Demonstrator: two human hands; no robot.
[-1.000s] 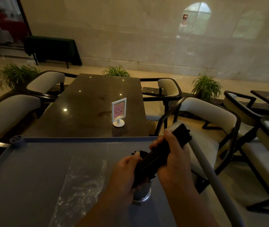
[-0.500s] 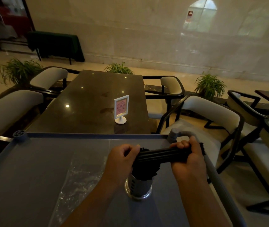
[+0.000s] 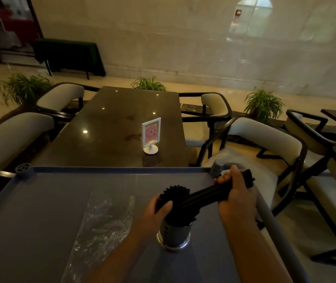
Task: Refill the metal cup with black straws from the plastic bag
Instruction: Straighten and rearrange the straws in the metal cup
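Note:
A slotted metal cup (image 3: pixel 173 234) stands on the grey cart top (image 3: pixel 40 211), with black straws (image 3: pixel 176 190) sticking up out of it. My right hand (image 3: pixel 237 196) grips a bundle of black straws (image 3: pixel 206 196) that lies almost level, its left end over the cup. My left hand (image 3: pixel 157 211) holds the straws at the cup's left side, thumb pressed on them. The clear plastic bag (image 3: pixel 101 221) lies flat and crumpled on the cart to the left of the cup.
Beyond the cart's raised far rim is a dark glossy table (image 3: pixel 112 123) with a small white sign stand (image 3: pixel 151 135). Cushioned chairs (image 3: pixel 265 144) flank the table and stand close on the right. A grey cart handle (image 3: pixel 275 227) runs along the right edge.
The bundle in my right hand has gone from pointing steeply up to lying nearly level over the cup. The view has tipped slightly downward.

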